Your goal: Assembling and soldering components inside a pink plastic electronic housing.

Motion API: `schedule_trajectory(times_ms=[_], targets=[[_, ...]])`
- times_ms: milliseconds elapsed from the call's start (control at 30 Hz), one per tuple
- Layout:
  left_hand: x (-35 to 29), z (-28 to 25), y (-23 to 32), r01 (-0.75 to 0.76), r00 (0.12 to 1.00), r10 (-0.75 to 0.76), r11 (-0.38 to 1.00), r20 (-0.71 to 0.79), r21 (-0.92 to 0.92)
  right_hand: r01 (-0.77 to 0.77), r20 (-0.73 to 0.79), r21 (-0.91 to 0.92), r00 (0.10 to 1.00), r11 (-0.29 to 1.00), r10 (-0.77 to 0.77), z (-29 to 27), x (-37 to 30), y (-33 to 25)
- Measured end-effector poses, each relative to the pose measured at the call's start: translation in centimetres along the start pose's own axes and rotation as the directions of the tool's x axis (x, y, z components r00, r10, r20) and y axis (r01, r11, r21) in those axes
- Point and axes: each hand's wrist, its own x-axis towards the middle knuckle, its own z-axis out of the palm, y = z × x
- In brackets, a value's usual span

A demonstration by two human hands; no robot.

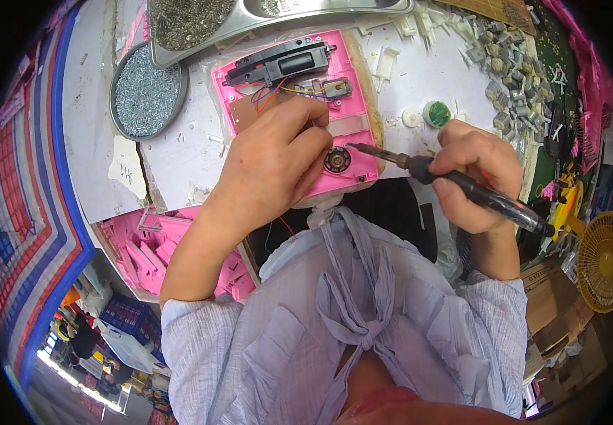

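A pink plastic housing lies on the table in front of me. In it sit a black plastic module, a small motor, a brown board, a few thin coloured wires and a round speaker. My left hand rests over the housing's left side, its fingers pinched together at the speaker's edge; what they hold is hidden. Wrapped round the dark handle of a soldering iron is my right hand. The iron's tip points left, close beside the speaker's upper right edge.
A round dish of small screws stands at the left, below a metal tray of small metal parts. Green-filled tub and many small grey motors lie right. Pink parts fill a box lower left; a yellow fan stands far right.
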Motion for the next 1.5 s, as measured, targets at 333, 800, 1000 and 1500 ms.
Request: schedule_trajectory(times_ms=[333, 800, 1000, 1500], targets=[[0.1, -0.3, 0.1, 0.003, 1.000, -0.002, 1.000, 0.025, -0.017, 0.127, -0.098, 0.044, 0.988, 0.991, -0.122, -0.7, -0.4, 0.3], [0.4, -0.2, 1.0, 0.038, 0.998, -0.040, 0.998, 0.042, 0.042, 0.107, -0.018, 0.029, 0.994, 0.994, -0.107, 0.0, 0.0, 0.3], [0.5, -0.2, 0.9, 0.017, 0.999, -0.019, 0.998, 0.037, 0.060, 0.096, -0.009, 0.006, 0.995, 0.995, -0.096, 0.8, 0.1, 0.3], [0.5, -0.5, 0.8, -0.054, 0.994, 0.037, 0.983, 0.100, 0.174, 0.019, -0.001, -0.048, 1.000, 0.999, -0.019, 0.7, 0.2, -0.3]])
